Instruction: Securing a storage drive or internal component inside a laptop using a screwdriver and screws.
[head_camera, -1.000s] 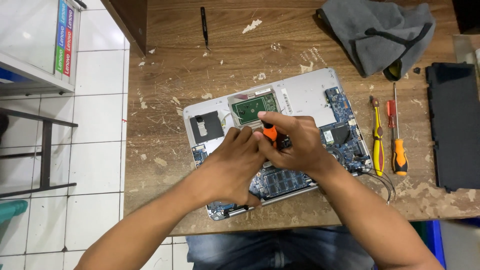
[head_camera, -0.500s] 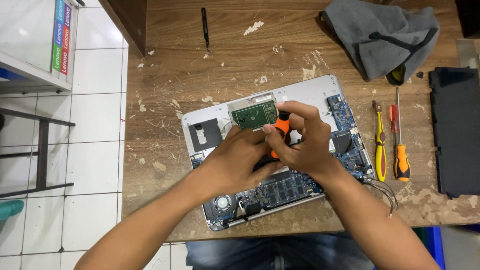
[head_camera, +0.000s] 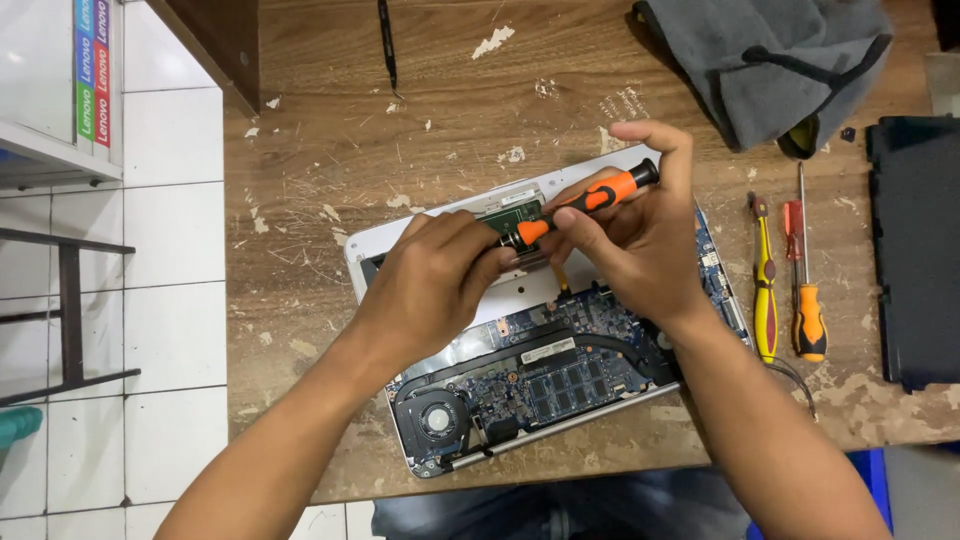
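Worn wooden table (head_camera: 330, 150), its surface chipped and scratched; white tiled floor (head_camera: 170, 330) beside; black metal frame (head_camera: 70, 300) at left.

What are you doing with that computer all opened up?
A person is working on an opened laptop lying on a scratched wooden table, its circuit board and fan showing. The right hand holds an orange and black screwdriver, tilted down toward the laptop's upper part. The left hand is at the screwdriver's tip. Two more screwdrivers, a grey cloth and a black panel lie to the right.
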